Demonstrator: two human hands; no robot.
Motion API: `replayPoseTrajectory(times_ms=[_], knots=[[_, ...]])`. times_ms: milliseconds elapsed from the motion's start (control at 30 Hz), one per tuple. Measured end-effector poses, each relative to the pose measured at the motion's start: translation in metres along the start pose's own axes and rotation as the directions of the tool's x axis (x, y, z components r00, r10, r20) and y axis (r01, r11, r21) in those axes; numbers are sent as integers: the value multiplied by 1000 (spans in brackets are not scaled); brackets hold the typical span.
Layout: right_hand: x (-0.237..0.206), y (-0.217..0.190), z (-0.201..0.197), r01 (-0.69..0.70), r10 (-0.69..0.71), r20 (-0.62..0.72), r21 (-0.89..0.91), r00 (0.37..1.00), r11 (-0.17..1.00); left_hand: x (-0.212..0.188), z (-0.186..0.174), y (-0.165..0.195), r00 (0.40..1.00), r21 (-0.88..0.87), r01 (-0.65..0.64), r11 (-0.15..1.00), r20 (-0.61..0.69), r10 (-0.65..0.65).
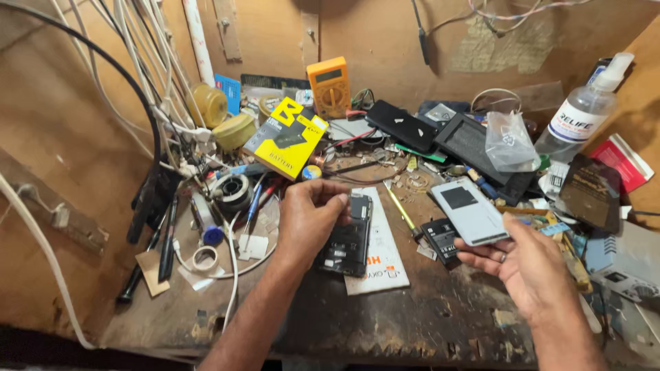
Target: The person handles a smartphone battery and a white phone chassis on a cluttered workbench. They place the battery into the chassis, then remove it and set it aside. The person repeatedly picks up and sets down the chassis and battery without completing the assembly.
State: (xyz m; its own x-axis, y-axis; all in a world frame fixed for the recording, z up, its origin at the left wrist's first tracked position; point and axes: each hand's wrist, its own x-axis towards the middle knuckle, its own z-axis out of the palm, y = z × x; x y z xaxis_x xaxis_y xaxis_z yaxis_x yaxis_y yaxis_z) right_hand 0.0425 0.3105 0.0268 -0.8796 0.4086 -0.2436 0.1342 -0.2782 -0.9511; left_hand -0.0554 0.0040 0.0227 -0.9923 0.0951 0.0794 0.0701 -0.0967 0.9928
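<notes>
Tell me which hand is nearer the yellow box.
Left. The left hand, holding the opened phone, sits just below the yellow box; the right hand, holding the white battery, is far across.

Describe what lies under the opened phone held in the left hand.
Under the opened phone, held by the left hand, lies a white printed card on the wooden workbench. The card's left part is covered by the phone, so what sits there cannot be seen.

I see an orange handheld multimeter (328, 86) standing against the back wall, near a yellow-and-black cardboard box (287, 139). A clear plastic spray bottle (579, 117) leans far right.
</notes>
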Motion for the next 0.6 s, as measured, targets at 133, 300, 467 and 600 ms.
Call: replayPoseTrajectory(times_ms=[133, 300, 467, 600], knots=[[15, 12, -5, 65, -79, -78, -165, 994, 984, 0, 4, 2, 997, -66, 61, 996, 57, -58], [17, 22, -6, 138, -216, -162, -391, 963, 910, -7, 5, 5, 992, -75, 98, 992, 88, -92], [-3, 10, 15, 25, -296, -234, -745, 926, 666, -12, 9, 5, 984, -86, 160, 983, 91, -152], [-12, 3, 29, 28, -329, -202, -814, 922, 581, -14, 10, 6, 984, -67, 157, 985, 95, -151]])
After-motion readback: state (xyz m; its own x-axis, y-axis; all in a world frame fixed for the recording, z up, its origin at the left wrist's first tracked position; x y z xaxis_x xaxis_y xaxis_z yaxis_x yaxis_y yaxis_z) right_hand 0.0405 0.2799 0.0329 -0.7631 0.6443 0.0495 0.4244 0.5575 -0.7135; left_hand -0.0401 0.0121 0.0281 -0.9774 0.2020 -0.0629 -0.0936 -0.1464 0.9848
